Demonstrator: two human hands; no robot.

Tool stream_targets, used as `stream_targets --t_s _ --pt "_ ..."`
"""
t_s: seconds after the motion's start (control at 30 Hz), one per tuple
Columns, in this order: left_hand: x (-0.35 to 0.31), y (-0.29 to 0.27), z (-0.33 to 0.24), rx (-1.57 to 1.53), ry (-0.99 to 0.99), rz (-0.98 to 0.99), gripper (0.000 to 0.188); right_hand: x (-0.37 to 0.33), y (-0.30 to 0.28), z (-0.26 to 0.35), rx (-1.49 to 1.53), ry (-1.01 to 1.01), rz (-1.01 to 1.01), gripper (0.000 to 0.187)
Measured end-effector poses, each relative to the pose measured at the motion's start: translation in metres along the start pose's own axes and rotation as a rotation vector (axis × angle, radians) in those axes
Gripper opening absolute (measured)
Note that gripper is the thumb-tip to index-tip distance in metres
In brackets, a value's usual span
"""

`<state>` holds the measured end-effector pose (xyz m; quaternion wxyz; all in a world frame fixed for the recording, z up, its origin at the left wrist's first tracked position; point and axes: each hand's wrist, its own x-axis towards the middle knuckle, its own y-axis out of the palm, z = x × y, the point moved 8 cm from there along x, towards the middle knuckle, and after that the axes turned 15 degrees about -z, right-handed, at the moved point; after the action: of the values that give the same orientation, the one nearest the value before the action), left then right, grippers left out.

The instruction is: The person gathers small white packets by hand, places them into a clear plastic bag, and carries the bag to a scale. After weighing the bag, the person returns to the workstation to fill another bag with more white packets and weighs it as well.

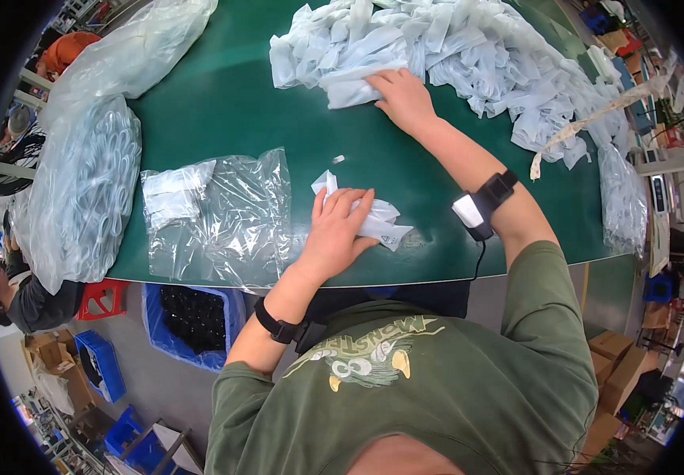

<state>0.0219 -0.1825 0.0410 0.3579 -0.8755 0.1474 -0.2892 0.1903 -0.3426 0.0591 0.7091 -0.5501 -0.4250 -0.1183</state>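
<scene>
My left hand lies with its fingers stretched over a few thin white plastic packets near the table's front edge. Part of them is hidden under the palm. Farther off, my right hand has its thumb and fingers on the end of a flat white plastic packet. That packet lies at the near edge of a big loose heap of similar packets. Left of my left hand, a clear plastic bag lies flat, with a stack of folded white packets at its left end.
A green table spans the work area. Large clear sacks of looped whitish material line its left side. A white scrap lies mid-table. Below are a blue-lined bin with black pieces and a red stool. Another person is at left.
</scene>
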Motion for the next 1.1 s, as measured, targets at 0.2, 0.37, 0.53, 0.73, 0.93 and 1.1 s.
stream_targets --t_s 0.2,0.37,0.53,0.73,0.93,1.1 --pt "-0.008 0.004 0.02 -0.119 -0.054 -0.088 0.067 -0.036 0.012 0.006 -0.053 0.29 0.474 0.056" --pt "-0.007 -0.004 0.021 -0.193 -0.146 -0.164 0.074 -0.078 -0.029 0.026 0.376 0.604 0.565 0.06" --pt "-0.01 -0.016 0.027 -0.169 -0.265 -0.307 0.089 -0.107 -0.042 0.037 0.903 0.955 0.593 0.061" --pt "-0.011 -0.022 0.025 -0.132 -0.283 -0.334 0.096 -0.112 -0.043 0.027 1.065 1.219 0.606 0.052" --pt "-0.005 -0.004 0.026 -0.042 -0.149 -0.216 0.096 -0.123 -0.044 0.024 1.355 1.462 0.527 0.04" --pt "-0.014 0.005 0.032 -0.205 -0.234 -0.152 0.094 -0.123 -0.054 0.025 1.295 1.43 0.519 0.038"
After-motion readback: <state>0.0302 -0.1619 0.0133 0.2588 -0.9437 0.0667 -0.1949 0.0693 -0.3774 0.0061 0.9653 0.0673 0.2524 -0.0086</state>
